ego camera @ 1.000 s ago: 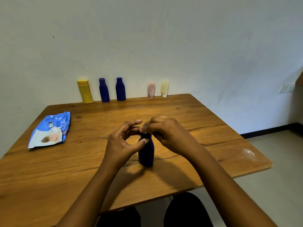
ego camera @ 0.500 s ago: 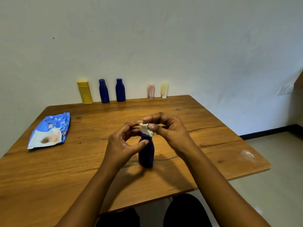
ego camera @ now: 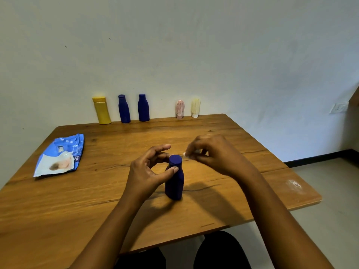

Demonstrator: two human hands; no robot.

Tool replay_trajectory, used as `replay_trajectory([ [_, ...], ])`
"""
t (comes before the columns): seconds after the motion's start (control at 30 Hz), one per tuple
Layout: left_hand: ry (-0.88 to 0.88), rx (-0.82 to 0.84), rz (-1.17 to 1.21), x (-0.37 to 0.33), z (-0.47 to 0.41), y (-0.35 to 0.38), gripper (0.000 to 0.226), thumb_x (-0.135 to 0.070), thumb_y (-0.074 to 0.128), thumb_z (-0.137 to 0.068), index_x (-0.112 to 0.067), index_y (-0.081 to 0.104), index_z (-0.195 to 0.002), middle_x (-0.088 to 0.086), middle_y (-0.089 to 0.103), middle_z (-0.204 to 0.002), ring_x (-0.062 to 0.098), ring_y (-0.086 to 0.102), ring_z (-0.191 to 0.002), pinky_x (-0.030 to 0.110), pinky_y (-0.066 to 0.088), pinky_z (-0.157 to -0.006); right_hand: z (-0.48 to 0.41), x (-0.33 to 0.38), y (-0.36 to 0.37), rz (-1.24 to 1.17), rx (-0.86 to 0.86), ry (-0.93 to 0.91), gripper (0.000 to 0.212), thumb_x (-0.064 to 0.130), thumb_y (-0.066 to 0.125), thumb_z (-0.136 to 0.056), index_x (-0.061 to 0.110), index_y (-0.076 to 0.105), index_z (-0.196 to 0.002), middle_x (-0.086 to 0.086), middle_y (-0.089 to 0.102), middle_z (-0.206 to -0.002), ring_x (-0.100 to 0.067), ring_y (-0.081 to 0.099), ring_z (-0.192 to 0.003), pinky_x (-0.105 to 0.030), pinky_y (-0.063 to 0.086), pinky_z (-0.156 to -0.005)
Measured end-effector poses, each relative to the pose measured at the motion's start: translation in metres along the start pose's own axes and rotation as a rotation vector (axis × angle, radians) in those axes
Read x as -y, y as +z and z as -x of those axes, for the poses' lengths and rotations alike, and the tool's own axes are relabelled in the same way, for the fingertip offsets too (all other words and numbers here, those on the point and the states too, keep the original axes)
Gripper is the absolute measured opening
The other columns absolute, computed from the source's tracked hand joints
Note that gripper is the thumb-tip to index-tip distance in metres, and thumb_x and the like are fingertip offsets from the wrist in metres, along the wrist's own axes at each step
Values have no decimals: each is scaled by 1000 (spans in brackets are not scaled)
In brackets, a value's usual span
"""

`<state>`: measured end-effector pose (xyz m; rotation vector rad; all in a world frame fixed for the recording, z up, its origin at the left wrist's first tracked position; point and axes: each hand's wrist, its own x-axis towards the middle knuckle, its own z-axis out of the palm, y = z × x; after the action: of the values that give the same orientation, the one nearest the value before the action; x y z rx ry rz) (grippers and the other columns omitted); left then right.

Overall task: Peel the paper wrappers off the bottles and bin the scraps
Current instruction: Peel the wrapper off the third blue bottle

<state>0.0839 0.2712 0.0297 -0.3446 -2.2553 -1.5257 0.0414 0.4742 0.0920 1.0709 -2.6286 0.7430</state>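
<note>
Pinching a scrap [ego camera: 185, 153], right hand [ego camera: 215, 154] hovered beside the bottle [ego camera: 174, 183] left hand [ego camera: 144, 171] gripped; a loose pinch might drop it.

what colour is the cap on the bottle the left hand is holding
The cap is dark blue, like the bottle; head view shows it best.

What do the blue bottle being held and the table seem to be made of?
The blue bottle looks like matte plastic: even colour, smooth moulded shape, no glare. The table looks like sealed wood, perhaps veneer: brown grain, dark cracks, soft sheen.
</note>
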Motion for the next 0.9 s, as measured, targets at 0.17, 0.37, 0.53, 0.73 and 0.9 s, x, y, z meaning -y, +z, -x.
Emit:
replay_trajectory([
  [0.17,4,-2,6,-1,0,-1,59,-7,81,-71,-29,57,-121,-7,69,-107,1,65,-101,13,48,-88,-5,16,1,-206,-173,40,16,16,65,-87,24,68,-100,11,63,-103,0,57,-94,-14,49,-75],
  [0.37,-2,-16,2,-1,1,-4,60,-7,81,-71,-29,57,-121,-6,69,-104,1,65,-101,12,48,-88,-8,12,14,83,-93,129,18,20,60,-90,22,67,-107,5,63,-106,-5,52,-94,-28,49,-83],
  [0.53,8,3,0,0,1,-7,60,-5,80,-71,-26,57,-122,-8,68,-108,3,65,-102,14,49,-89,-1,33,24,-84,-197,-21,17,20,62,-87,20,68,-103,4,63,-104,-6,54,-96,-22,47,-80],
  [0.73,5,-13,-40,-1,1,-11,60,-9,81,-71,-35,56,-119,-10,69,-102,-2,64,-101,10,47,-88,-14,4,23,128,-157,282,18,20,59,-91,22,68,-107,4,63,-108,-7,54,-96,-20,42,-78],
  [0.9,-3,-17,-25,-1,4,-14,62,-7,81,-71,-35,55,-120,-8,69,-102,-1,64,-100,8,46,-86,-3,16,29,-266,-391,220,15,18,64,-88,23,69,-101,10,65,-100,2,57,-90,-11,45,-70],
])
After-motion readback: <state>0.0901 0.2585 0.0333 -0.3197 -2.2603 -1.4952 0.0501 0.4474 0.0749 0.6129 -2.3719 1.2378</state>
